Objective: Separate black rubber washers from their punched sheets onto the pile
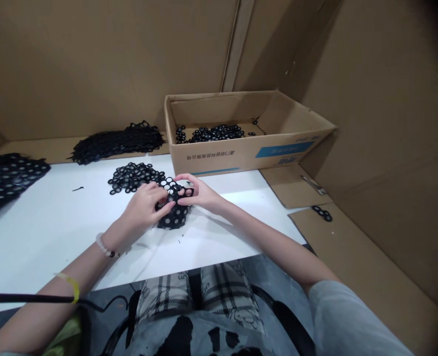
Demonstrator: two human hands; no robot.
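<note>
Between my hands is a small black sheet with rows of round holes (175, 216), its upper part raised off the white table. My left hand (145, 203) closes on its left edge, thumb and fingers pinching. My right hand (201, 194) grips the upper right edge, with fingers curved around it and the thumb in front. Just behind my left hand lies a heap of small black rings (135, 175). Where my fingertips press on the sheet is partly hidden.
An open cardboard box (211, 153) with more black rings stands behind my hands. A stack of black holed strips (118, 142) lies at the back left, a larger holed sheet (9, 178) at far left. Tweezers (313, 185) and a few joined rings (322, 213) lie right. Cardboard walls surround the table.
</note>
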